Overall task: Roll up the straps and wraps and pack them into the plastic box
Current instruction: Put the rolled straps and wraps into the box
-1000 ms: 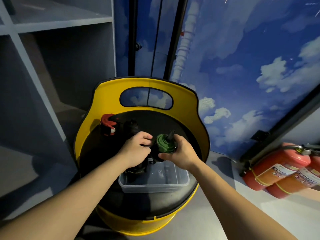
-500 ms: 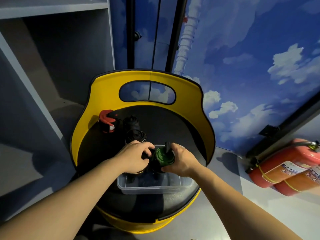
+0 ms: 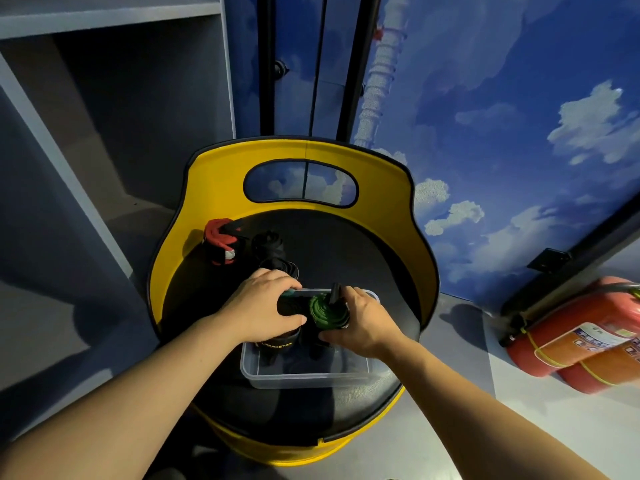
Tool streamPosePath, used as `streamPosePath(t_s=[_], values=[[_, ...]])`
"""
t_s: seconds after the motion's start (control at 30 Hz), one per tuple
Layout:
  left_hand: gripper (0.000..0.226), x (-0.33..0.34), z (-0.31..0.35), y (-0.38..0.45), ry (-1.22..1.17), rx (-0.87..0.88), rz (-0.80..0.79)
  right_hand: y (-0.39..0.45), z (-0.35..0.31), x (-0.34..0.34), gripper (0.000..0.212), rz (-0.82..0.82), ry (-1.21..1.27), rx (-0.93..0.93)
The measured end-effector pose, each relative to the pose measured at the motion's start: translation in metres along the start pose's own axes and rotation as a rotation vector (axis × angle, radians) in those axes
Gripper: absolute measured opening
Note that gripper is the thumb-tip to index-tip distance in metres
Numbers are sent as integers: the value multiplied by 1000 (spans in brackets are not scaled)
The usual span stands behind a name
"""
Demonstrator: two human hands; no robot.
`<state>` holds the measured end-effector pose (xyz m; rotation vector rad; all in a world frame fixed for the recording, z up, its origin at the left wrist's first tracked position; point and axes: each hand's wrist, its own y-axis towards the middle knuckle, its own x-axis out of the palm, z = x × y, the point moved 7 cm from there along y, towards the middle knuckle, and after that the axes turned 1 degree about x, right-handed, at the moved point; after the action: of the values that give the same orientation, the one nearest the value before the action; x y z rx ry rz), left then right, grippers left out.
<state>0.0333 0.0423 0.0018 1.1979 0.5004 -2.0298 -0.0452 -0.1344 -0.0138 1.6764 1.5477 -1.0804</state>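
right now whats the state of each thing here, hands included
green strap: rolled up, gripped by the right hand above the box
right hand: curled round the green roll
left hand: gripping a black roll standing in the box
plastic box: open, no lid, partly filled
red wrap: rolled, on the seat outside the box
black straps: coiled, outside the box

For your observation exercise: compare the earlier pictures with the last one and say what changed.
Both hands moved down toward the plastic box. The right hand still holds the green roll; the left hand still grips a black wrap. The red roll stayed put.
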Motion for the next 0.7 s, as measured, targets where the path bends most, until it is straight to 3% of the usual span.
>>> streamPosePath(t_s=[0.2,0.37,0.53,0.7], values=[[60,8,9,-2,102,54,-23,-1,-7,4,72,26,13,-41],[53,15,7,-7,67,37,-38,-3,-5,1,68,0,-1,-123],[63,20,6,-9,-13,47,-52,-1,-3,3,71,12,-72,-142],[50,26,3,-12,41,42,-106,1,-5,6,67,26,-60,-159]])
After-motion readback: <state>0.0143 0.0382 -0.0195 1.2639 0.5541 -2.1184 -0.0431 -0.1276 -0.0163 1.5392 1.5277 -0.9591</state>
